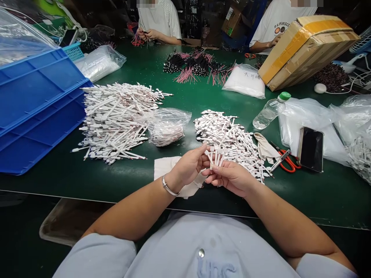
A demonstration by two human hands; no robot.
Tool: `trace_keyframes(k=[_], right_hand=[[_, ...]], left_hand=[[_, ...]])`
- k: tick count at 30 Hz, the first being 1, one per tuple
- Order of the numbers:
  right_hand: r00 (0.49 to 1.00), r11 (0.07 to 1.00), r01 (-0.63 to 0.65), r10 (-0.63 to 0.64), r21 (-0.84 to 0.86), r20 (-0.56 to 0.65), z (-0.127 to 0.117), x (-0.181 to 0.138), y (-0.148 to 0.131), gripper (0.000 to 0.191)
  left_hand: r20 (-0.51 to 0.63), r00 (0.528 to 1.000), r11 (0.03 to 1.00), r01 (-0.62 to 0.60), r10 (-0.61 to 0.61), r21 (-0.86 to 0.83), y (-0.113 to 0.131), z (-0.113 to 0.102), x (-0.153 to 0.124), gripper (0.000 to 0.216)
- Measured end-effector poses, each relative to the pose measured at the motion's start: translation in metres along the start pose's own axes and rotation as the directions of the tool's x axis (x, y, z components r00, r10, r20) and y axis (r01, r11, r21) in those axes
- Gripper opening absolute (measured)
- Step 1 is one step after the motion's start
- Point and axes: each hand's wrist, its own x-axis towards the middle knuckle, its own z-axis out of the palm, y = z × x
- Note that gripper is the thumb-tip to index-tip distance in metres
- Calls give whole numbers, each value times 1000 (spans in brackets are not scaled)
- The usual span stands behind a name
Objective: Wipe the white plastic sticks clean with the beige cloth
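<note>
My right hand (232, 178) is closed round a small bunch of white sticks (216, 155) with flat square tips, held upright above the table's front edge. My left hand (189, 165), a silver bangle on its wrist, pinches the tip of one stick in that bunch. Just behind the hands lies a smaller heap of the same white sticks (232, 139). A larger heap (116, 119) spreads to the left. A white cloth (166, 166) lies under my left hand.
Stacked blue crates (37, 108) stand at left. A plastic bag of parts (168, 129) lies between the heaps. Red-handled scissors (285, 161), a phone (311, 150), a water bottle (269, 111) and a cardboard box (307, 48) are at right. Two people work across the green table (185, 88).
</note>
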Motion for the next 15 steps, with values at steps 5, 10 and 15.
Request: trace_keyframes(k=[5,10,15], right_hand=[[1000,1000,-2,2,-14,-7,0,-1,0,39],[1000,999,1,-2,-38,-29,2,-1,-1,39],[998,999,0,-3,-42,-62,4,-1,0,42]], left_hand=[[10,1000,996,28,-27,-84,1,-1,0,41],[11,1000,998,27,-26,-64,1,1,0,43],[-5,1000,999,25,-25,-43,0,1,-1,42]])
